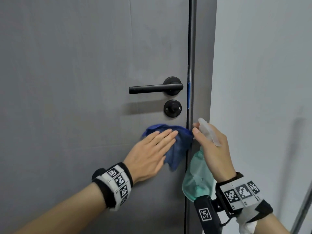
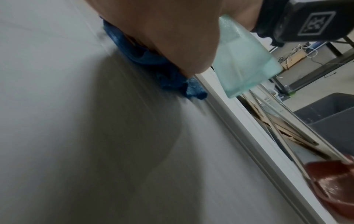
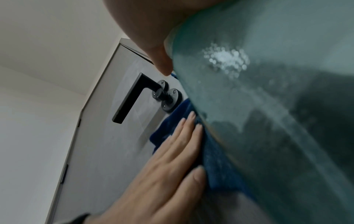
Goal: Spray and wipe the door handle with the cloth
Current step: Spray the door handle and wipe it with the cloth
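Note:
A black lever door handle (image 1: 155,88) (image 3: 132,97) juts from the grey door (image 1: 76,81), with a round black lock knob (image 1: 172,108) under it. My left hand (image 1: 152,151) (image 3: 172,151) lies flat with straight fingers, pressing a blue cloth (image 1: 177,146) (image 2: 145,60) (image 3: 216,166) against the door below the knob. My right hand (image 1: 212,146) grips a translucent green spray bottle (image 1: 196,179) (image 2: 243,56) (image 3: 268,106) by its neck. Its whitish nozzle (image 1: 207,129) tilts up and left, below the handle at the door's edge.
The dark door edge and frame (image 1: 190,65) run vertically right of the handle, beside a pale wall (image 1: 261,81). In the left wrist view a dark bin (image 2: 333,109), metal rods, cardboard and a red bowl (image 2: 335,184) lie on the floor to the right.

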`<action>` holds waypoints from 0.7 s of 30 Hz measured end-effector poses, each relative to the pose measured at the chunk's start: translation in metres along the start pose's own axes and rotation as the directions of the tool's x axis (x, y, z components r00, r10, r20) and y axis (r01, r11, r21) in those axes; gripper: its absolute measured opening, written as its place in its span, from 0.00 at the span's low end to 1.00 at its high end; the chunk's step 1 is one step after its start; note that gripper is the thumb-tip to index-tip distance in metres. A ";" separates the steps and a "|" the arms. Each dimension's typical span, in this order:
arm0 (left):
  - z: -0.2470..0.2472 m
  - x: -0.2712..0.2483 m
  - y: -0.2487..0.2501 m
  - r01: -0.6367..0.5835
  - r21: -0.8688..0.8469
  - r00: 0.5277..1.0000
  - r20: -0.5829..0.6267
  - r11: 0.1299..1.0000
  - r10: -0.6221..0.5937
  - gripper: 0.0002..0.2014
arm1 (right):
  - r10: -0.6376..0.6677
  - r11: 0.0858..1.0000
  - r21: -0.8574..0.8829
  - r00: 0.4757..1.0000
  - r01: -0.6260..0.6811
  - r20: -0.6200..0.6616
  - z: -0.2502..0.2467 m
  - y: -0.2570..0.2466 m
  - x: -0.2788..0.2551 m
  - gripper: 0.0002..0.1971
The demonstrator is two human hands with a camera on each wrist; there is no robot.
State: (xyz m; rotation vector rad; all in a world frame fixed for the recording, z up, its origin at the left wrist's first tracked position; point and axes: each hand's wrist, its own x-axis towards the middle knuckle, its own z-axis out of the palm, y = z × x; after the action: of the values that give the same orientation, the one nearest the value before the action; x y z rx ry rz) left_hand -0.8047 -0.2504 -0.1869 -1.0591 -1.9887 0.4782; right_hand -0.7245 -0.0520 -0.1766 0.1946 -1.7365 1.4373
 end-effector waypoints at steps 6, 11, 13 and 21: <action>-0.016 0.028 -0.017 0.010 0.014 0.999 -0.033 1.000 -0.009 0.31 | 0.022 1.000 -0.005 1.000 -0.022 -0.007 -0.003 -0.003 0.001 0.12; -0.019 -0.017 -0.054 0.117 0.025 0.993 -0.039 0.993 -0.115 0.30 | 0.033 0.999 -0.015 0.999 -0.033 -0.006 -0.004 -0.002 0.004 0.14; -0.027 -0.024 -0.068 0.225 0.025 0.972 -0.073 0.974 -0.223 0.30 | 0.027 1.000 -0.004 1.000 -0.027 -0.011 -0.003 -0.001 0.004 0.16; -0.039 0.033 -0.051 0.440 -0.160 0.880 -0.116 0.883 -0.460 0.37 | 0.039 0.998 0.050 0.999 -0.038 -0.005 0.005 -0.012 0.011 0.18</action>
State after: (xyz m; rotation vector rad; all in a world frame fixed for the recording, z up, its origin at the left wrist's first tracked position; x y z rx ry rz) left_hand -0.8095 -0.2545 -0.1149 -0.6457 -2.0633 0.0147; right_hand -0.7268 -0.0555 -0.1603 0.1843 -1.7097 1.5084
